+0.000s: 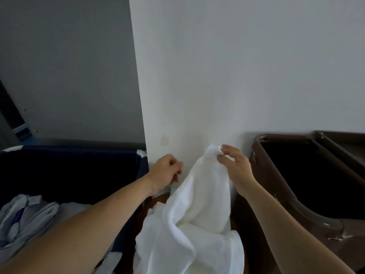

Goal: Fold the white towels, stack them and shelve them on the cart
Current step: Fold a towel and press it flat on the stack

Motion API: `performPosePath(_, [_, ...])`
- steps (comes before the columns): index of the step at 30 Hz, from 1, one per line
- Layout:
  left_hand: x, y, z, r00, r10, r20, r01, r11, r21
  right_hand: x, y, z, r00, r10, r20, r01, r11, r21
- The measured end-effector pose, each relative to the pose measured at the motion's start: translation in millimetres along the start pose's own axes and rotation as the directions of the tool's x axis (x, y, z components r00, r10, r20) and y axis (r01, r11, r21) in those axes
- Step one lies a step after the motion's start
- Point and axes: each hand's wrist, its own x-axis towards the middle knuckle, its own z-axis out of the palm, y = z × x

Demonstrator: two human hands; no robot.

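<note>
Towel (189, 214) hangs between laundry bin (69, 171) and, seemingly, cart (280, 194).

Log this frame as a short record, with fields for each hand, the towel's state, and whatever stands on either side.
right hand: pinches the top corner of the white terry towel
left hand: fingers curled, beside the towel, no grip on it visible
towel state: unfolded, hanging in loose drapes from the pinched corner
left side: dark navy fabric bin holding pale blue-striped linen
right side: brown open-topped container with a dark interior
behind: white wall corner
</note>
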Motion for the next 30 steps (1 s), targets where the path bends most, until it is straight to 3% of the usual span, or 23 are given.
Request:
performPosePath(3, [6, 2, -5, 0.99, 0.063, -0.126, -0.051, 0.994, 0.096, -6, 5, -1, 0.998, 0.042, -0.046, -0.041, 0.999, 0.022])
performPosePath(8, [2, -26, 23, 0.982, -0.025, 0.188, -0.015, 0.978, 0.208, -25, 18, 8, 0.992, 0.125, 0.032, -0.126, 0.992, 0.015])
performPosePath(13, [3, -72, 63, 0.991, -0.029, 0.133, -0.036, 0.886, 0.462, -33, 19, 11, 0.99, 0.073, 0.124, -0.071, 0.997, -0.028])
performPosePath(15, [-9, -95, 75, 0.978, -0.121, 0.172, 0.011, 0.846, 0.533, -28, 19, 8, 0.997, 0.048, 0.057, -0.046, 0.998, -0.038])
performPosePath(20, [-38, -150, 68, 0.915, -0.352, 0.198, 0.18, 0.795, 0.579, -7, -8, -15, 0.948, -0.033, -0.317, 0.048, 0.998, 0.04])
performPosePath(22, [-37, -164, 55, 0.897, -0.413, 0.156, 0.239, 0.752, 0.615, -4, -10, -18, 0.941, -0.104, -0.321, 0.096, 0.995, -0.042])
performPosePath(24, [-30, -162, 45, 0.909, -0.411, 0.069, 0.316, 0.787, 0.529, -7, 3, -13, 0.974, -0.131, -0.184, 0.097, 0.978, -0.183])
performPosePath(26, [-15, -139, 37, 0.919, -0.388, -0.065, 0.39, 0.879, 0.273, -19, 24, 0, 0.993, -0.113, 0.014, 0.113, 0.951, -0.287])
performPosePath(28, [3, -105, 25, 0.903, -0.373, -0.216, 0.384, 0.923, 0.012, -33, 48, 12, 0.965, -0.12, 0.233, 0.203, 0.906, -0.372])
performPosePath(30, [20, -82, 11, 0.894, -0.341, -0.289, 0.283, 0.932, -0.226, -44, 67, 22, 0.907, -0.098, 0.41, 0.294, 0.844, -0.448])
